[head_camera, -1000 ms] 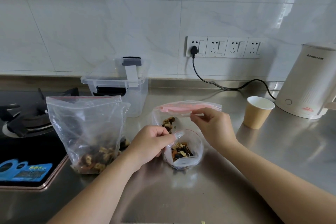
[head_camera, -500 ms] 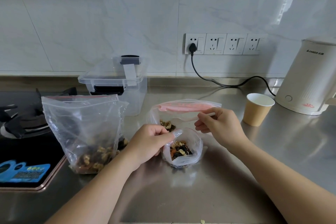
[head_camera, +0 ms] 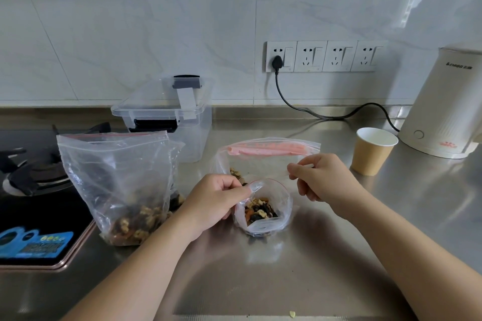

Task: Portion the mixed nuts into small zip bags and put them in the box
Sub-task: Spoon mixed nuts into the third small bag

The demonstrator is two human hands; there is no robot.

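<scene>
A small zip bag (head_camera: 263, 216) stands on the steel counter with mixed nuts in its bottom. My left hand (head_camera: 214, 198) pinches its rim and holds the mouth wide. My right hand (head_camera: 323, 177) grips the handle of what looks like a clear plastic spoon (head_camera: 271, 173). The spoon reaches left over the small bag, with some nuts at its far end. Right behind stands a medium bag with a pink zip strip (head_camera: 266, 150). A large clear bag of mixed nuts (head_camera: 114, 177) stands to the left. The clear plastic box (head_camera: 167, 107), lid on, sits behind it.
A paper cup (head_camera: 373, 151) and a white kettle (head_camera: 443, 107) with its black cord (head_camera: 313, 112) are at the right. A black gas hob (head_camera: 31, 177) fills the left side. One nut crumb (head_camera: 292, 314) lies near the counter's front edge.
My right hand has drawn a little to the right with the spoon. My left hand keeps its hold on the small bag's rim.
</scene>
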